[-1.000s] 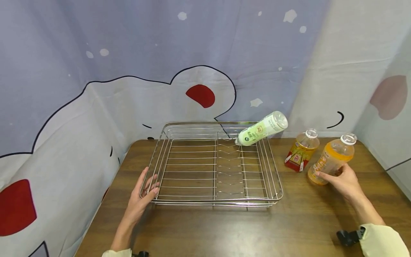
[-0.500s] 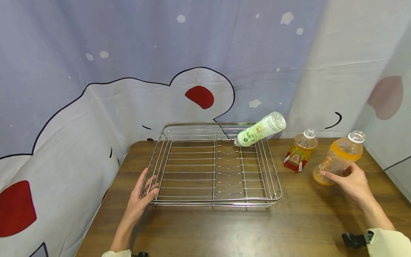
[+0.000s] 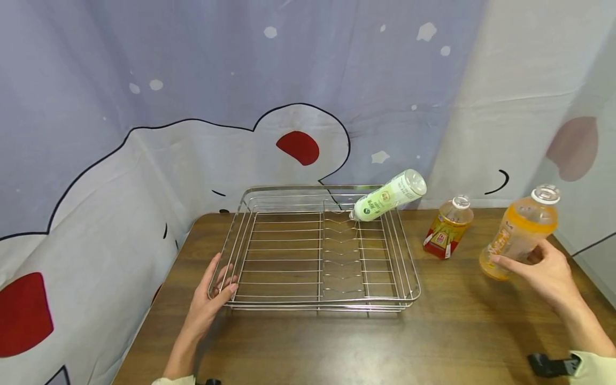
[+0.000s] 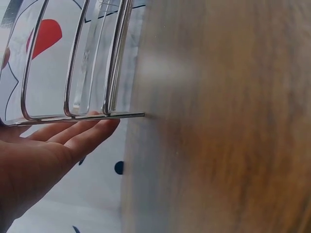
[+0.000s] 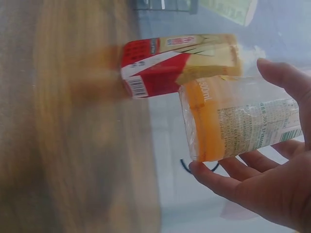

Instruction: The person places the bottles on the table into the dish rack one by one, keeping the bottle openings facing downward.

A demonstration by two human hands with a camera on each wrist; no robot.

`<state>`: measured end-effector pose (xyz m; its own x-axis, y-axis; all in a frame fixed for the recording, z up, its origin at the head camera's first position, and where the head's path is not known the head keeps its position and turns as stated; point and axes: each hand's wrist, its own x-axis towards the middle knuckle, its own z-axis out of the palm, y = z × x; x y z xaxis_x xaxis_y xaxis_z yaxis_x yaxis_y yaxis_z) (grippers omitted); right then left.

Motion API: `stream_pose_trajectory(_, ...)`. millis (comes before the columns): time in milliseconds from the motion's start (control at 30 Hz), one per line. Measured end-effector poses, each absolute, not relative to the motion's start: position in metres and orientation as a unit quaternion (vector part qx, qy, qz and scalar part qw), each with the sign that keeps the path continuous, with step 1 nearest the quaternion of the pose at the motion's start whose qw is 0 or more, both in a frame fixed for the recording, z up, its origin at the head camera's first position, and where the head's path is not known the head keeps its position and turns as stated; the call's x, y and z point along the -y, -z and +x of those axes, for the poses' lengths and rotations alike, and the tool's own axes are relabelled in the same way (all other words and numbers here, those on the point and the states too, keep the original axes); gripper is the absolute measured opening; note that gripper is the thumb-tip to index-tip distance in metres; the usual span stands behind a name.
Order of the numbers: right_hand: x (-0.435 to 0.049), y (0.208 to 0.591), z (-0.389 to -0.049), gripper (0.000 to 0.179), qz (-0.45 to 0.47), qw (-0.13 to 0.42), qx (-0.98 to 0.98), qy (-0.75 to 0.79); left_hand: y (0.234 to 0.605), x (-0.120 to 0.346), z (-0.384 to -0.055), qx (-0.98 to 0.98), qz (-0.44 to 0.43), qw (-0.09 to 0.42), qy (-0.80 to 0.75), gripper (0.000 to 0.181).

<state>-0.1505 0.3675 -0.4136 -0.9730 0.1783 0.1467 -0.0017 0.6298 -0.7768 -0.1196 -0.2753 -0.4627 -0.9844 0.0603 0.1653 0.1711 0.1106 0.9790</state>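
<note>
Shifting toward three o'clock over the last second, the right hand has carried the orange-labelled plastic bottle away from the red-and-yellow-labelled bottle, so the gap between them is wider now. Taking the metal wire dish rack as the dial's centre, with twelve at its far side, the carried bottle is at three o'clock, well apart from the rack, its mouth up and leaning toward one. The right wrist view shows its base apart from the wooden surface, so I judge that it hangs wholly from that hand, thumb on one side and fingers on the other. At about eight o'clock, the left hand has kept its place, holding the rack's near corner between thumb and fingers, which seems to steady it. Inside the rack, toward two o'clock, the green-labelled bottle slants neck-down with its base jutting past the rim. As I read it, one bottle is racked, one is in hand, and the red-and-yellow one stands untouched.
</note>
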Motion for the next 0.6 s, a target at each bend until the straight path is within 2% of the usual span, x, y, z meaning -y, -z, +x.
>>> stream_pose_trajectory(333,-0.36,0.391,-0.147,0.07,-0.042,0.099,0.91,-0.401,0.458,0.275,-0.118,0.773,-0.057,0.036,0.631,0.079)
stream_pose_trajectory(600,-0.351,0.375,-0.147,0.061,-0.007,0.116,0.912,-0.393,0.455,0.275,-0.117,0.783,-0.046,0.043,0.618,0.081)
